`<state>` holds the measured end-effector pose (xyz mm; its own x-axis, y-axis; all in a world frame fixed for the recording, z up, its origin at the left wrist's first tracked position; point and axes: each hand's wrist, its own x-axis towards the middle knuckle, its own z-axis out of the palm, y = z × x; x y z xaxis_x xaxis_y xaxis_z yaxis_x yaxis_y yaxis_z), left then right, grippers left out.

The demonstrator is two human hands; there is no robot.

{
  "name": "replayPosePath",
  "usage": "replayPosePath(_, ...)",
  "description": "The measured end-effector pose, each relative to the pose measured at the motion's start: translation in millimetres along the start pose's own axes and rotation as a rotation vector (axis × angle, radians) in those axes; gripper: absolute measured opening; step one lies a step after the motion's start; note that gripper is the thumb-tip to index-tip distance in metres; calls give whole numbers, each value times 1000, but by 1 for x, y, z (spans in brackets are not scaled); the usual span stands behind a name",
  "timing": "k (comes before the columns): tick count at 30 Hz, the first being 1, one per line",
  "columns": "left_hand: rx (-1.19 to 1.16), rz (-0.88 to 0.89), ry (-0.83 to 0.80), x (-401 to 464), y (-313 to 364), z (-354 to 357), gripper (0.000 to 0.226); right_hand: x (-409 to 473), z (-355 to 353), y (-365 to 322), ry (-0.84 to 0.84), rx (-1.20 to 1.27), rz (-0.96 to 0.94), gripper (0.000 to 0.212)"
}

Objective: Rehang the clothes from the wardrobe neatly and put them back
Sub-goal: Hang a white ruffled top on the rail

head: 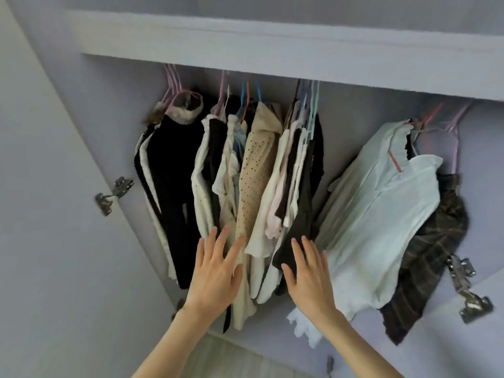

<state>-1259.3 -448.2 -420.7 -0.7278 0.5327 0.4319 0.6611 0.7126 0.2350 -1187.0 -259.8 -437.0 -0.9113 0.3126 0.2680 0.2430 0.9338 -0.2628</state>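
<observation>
Both hands flat, fingers straight, gripping nothing: left hand (215, 271) on cream clothes (245, 186), right hand (308, 274) on black top (297, 230). Fabric looks soft, light, slips easily; better to grab hangers (245, 96) above the hands.

Under the wardrobe's top shelf edge (272, 66) the clothes hang on thin pink, blue and orange hangers (246, 96), packed tightly in one main bunch: at its left a black garment with white trim and a fur-edged collar (169, 170), then white and cream pieces, a beige top with small dark dots (256, 170) in the middle, and pale pink, white and black items at the bunch's right side. Apart from the bunch, further right below the same shelf edge, a pale blue-white blouse with a ruffled collar (376, 214) hangs tilted, overlapping a dark brown plaid garment (433, 246) just behind it.
</observation>
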Motion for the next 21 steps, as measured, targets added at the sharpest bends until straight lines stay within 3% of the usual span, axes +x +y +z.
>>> replayPosePath(3, -39, -262, -51, -76, -17, -2, 59, -37, 25, -32, -112, 68, -143, 55)
replayPosePath(8, 45, -606, -128, -204, -24, -13, 60, -98, 51, -81, -352, 105, -379, 60)
replayPosePath(15, 166, -974, -72, -361, -2, -69, 52, -188, 61, -163, -634, 195, -735, 80)
replayPosePath(21, 210, -1288, -18, -475, 33, -104, 52, -289, 63, -230, -747, 238, -998, 64)
